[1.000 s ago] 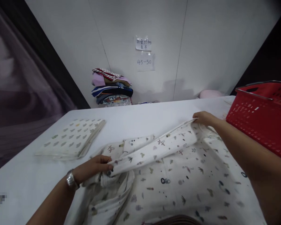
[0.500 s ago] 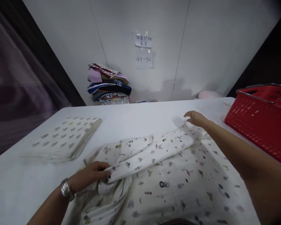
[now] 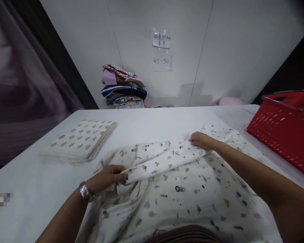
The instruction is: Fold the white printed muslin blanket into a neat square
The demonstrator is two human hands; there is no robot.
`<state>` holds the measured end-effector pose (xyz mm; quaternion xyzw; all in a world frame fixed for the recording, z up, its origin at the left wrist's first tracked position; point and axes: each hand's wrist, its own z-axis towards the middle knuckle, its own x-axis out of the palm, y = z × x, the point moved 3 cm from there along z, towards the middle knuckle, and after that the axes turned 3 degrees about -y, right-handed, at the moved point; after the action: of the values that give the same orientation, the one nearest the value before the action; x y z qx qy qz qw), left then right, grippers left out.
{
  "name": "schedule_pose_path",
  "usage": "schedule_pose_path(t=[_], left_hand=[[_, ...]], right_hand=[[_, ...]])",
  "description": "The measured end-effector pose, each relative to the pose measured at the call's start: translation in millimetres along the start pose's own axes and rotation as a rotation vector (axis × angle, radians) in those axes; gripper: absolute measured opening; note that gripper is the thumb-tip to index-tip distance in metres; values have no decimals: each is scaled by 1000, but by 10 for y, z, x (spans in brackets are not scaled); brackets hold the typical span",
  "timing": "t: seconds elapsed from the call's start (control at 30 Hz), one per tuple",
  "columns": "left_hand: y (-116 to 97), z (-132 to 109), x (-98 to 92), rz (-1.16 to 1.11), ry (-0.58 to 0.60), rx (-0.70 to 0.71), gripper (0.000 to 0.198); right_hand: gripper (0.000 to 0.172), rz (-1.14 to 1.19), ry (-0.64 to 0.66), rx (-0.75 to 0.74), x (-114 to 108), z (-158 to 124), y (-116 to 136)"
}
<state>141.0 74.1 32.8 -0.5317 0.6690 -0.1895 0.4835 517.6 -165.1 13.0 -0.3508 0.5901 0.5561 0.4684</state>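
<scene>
A white cloth printed with small plants, birds and other figures lies spread and rumpled over the near part of the table. My left hand, with a silver bracelet at the wrist, pinches one end of a folded strip of this cloth. Farther right, my right hand grips the same strip by its upper edge. Between the two hands the strip slants upward to the right. Beyond my right hand more of the cloth trails across the table. Bunched folds hang below my left hand.
A folded cloth with grey cloud-like prints lies at the left of the white table. On the right stands a red basket with metal handles. Behind the table, a stack of folded fabrics rises by the wall with paper signs.
My right hand has moved left along the strip, closer to my left hand, and its fingers have closed on the edge. The whole view has shifted slightly.
</scene>
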Motion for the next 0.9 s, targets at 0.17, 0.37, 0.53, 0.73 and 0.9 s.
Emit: schedule_pose_path(t=[0.17, 0.37, 0.53, 0.73, 0.9], left_hand=[[9, -12, 15, 32, -19, 11, 35], [3, -31, 11, 42, -11, 21, 36], [-15, -46, 18, 1, 5, 33, 34], [31, -20, 21, -28, 15, 46, 32], [23, -15, 14, -11, 0, 41, 32]], right_hand=[[14, 14, -130, 37, -79, -45, 81], [12, 37, -173, 288, -157, -44, 53], [10, -23, -48, 217, 31, 62, 41], [13, 75, -106, 273, 68, 82, -11], [15, 29, -18, 260, 81, 92, -21]])
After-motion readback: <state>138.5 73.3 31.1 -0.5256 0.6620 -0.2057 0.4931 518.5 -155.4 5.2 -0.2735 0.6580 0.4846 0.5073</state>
